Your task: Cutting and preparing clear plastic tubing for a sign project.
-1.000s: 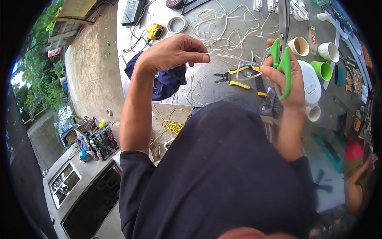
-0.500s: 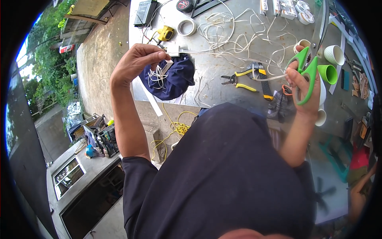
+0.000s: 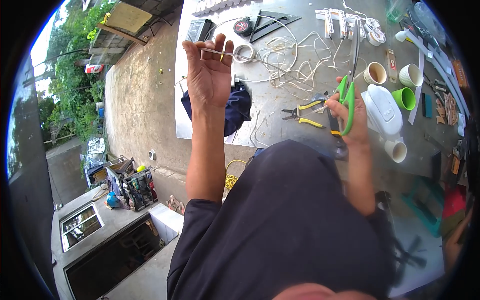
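Observation:
My left hand (image 3: 210,82) is raised over the near left of the metal table, palm up. Its fingers are partly spread, and a thin white cable (image 3: 265,64) lies across them, caught near the thumb. Behind its wrist is a bundle of dark blue cloth (image 3: 238,111). My right hand (image 3: 356,127) grips the green-handled scissors (image 3: 350,107) by the handles, blades pointing away from me. A whitish strand passes by its fingers; whether they hold it too I cannot tell. Yellow-and-black wire strippers (image 3: 312,114) lie just left of that hand.
Loose white cable (image 3: 295,75) tangles across the table's middle. Farther back are a tape roll (image 3: 244,52), a tape measure (image 3: 243,27), a set square (image 3: 272,25) and white power strips (image 3: 337,24). At right stand a green cup (image 3: 404,99), other cups and a white container (image 3: 384,110).
My left hand has turned palm up and moved right and away, lifting the cable. My right hand has moved left with the scissors. The view has shifted, showing more of the table's far side.

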`<state>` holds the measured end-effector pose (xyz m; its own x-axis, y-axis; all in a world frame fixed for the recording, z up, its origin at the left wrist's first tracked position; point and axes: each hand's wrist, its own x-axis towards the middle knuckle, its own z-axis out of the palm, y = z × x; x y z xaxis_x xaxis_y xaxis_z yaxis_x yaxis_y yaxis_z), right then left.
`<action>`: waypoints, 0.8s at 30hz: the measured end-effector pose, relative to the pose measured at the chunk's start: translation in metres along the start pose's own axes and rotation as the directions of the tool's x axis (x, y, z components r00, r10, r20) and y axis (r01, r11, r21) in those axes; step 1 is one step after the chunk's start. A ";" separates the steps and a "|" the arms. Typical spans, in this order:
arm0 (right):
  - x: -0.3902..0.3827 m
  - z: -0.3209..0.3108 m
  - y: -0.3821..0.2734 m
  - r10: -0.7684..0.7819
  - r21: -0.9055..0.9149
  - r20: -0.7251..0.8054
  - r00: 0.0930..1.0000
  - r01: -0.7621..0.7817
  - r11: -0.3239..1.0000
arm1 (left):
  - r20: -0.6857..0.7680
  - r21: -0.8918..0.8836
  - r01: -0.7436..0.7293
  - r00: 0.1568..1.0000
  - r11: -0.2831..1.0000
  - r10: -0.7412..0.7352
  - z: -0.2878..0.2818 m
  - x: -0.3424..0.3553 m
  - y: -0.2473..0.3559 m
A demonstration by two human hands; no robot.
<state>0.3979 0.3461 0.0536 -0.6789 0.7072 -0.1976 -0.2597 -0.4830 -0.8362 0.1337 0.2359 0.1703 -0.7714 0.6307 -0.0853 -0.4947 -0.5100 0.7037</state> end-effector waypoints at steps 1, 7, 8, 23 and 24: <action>0.000 -0.003 0.005 -0.013 -0.017 -0.001 1.000 0.013 1.000 | -0.002 0.020 -0.037 0.999 0.999 0.037 0.014 -0.001 -0.005; -0.037 0.014 -0.004 -0.091 -0.082 -0.101 0.991 0.083 0.993 | 0.216 0.330 -0.240 0.961 0.913 0.174 -0.001 -0.003 0.006; -0.044 0.017 -0.009 -0.059 -0.090 -0.085 0.995 0.052 0.995 | 0.270 0.318 -0.221 0.953 0.922 0.136 0.001 -0.009 0.005; -0.081 0.108 -0.032 -0.188 -0.400 -0.116 0.975 0.128 0.908 | 0.410 0.734 0.163 0.668 0.659 -0.621 -0.034 -0.093 -0.032; -0.081 0.113 -0.032 -0.218 -0.408 -0.106 0.970 0.158 0.899 | 0.418 0.730 0.167 0.658 0.663 -0.627 -0.036 -0.092 -0.033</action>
<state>0.3832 0.2462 0.1542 -0.5291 0.8462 -0.0635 -0.0604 -0.1121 -0.9919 0.2063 0.1732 0.1295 -0.0299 0.9789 -0.2021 -0.1646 0.1946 0.9670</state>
